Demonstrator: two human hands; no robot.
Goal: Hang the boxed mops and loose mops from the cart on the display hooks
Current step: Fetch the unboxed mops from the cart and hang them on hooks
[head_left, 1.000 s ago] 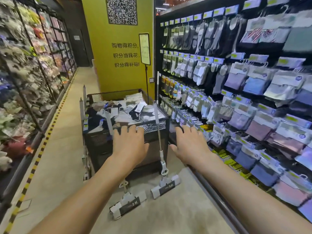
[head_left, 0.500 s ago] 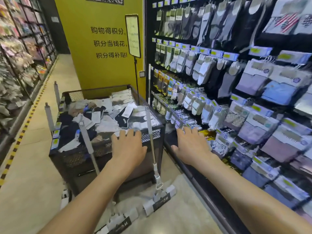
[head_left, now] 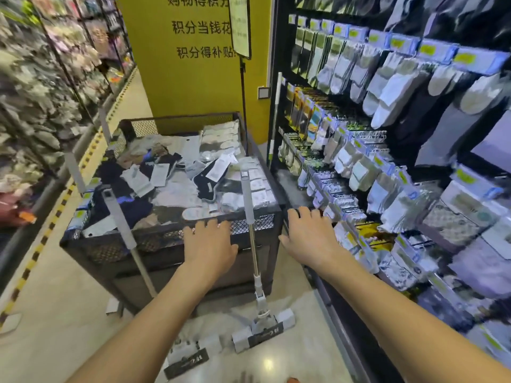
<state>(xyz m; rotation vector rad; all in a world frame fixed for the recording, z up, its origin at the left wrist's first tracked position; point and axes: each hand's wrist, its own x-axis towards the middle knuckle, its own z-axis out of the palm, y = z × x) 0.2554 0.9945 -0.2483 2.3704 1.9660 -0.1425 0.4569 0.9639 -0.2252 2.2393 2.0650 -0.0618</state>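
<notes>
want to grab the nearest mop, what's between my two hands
In the head view, a loose mop stands between the left hand and right hand, its handle leaning on the cart.

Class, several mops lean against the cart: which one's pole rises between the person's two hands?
The near-upright mop at the cart's front right, between the left hand and right hand; the slanted mop leans left of both.

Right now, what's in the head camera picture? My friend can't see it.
A person's open left grip and right grip reach toward a black mesh cart heaped with sock packets in a shop aisle. Two loose mops lean on its near side, heads on the floor; socks hang on the display at right.
</notes>
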